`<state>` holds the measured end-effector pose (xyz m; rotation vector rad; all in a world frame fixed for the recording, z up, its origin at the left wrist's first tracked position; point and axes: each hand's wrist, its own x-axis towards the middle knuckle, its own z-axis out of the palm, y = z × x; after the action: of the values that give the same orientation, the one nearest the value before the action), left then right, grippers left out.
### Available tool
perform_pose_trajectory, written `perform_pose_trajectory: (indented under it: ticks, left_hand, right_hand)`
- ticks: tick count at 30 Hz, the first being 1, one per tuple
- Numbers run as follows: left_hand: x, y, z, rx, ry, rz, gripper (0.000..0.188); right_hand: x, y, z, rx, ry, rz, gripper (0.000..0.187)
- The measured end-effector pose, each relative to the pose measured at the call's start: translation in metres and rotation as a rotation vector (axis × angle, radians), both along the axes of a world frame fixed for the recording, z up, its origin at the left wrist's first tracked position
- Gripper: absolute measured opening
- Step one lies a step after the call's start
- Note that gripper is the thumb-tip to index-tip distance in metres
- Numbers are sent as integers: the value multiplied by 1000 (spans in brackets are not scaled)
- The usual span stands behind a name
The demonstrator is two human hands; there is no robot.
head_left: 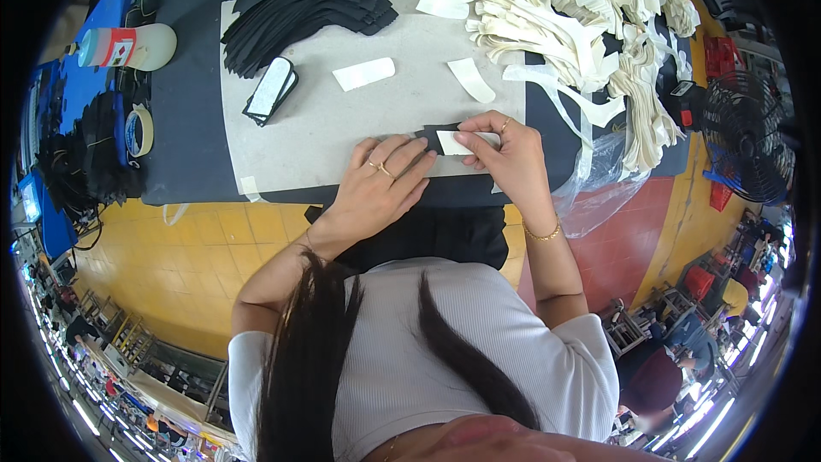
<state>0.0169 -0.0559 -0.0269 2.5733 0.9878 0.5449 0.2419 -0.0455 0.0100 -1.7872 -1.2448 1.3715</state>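
My right hand [516, 158] pinches a small white strip [450, 144] between thumb and fingers. The strip lies over a black fabric piece [429, 132] near the front edge of the grey board [299, 141]. Flat on the board, my left hand [376, 181] rests its outstretched fingers at the left end of that black piece, partly hiding it. Farther off lie loose white pieces, one [364, 74] in the middle and a curved one [471, 79] toward the right. A short stack of black pieces topped with white [270, 92] sits at the left.
At the back are a fanned pile of black fabric [308, 4] and heaped cream strips [564, 26]. A plastic bottle [128, 47] and a tape roll [138, 130] stand left. A black fan [746, 137] is at the right, beyond a clear plastic bag [603, 173].
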Motion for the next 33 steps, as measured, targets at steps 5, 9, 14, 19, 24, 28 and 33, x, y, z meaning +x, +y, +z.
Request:
perform_pose_trajectory:
  ticks: [5, 9, 14, 19, 24, 28, 33]
  left_hand:
    - [1, -2, -1, -13, -18, 15, 45]
    - [2, -2, -2, -18, -28, 16, 46]
    - [4, -1, -1, -5, 7, 20, 48]
    - [9, 1, 0, 35, 19, 17, 53]
    - [12, 3, 0, 37, 22, 7, 55]
    - [13, 3, 0, 31, 34, 10, 55]
    - [6, 1, 0, 21, 44, 50, 54]
  right_hand:
    - [-3, 4, -2, -27, -77, 42, 18]
    - [-4, 3, -2, -3, -99, 48, 19]
    - [-5, 1, -3, 73, -102, 44, 19]
    - [-6, -1, -3, 120, -107, 45, 18]
    - [-7, -2, -4, 130, -102, 39, 16]
    - [-7, -4, -6, 165, -126, 61, 15]
    - [-16, 0, -12, 259, -193, 135, 16]
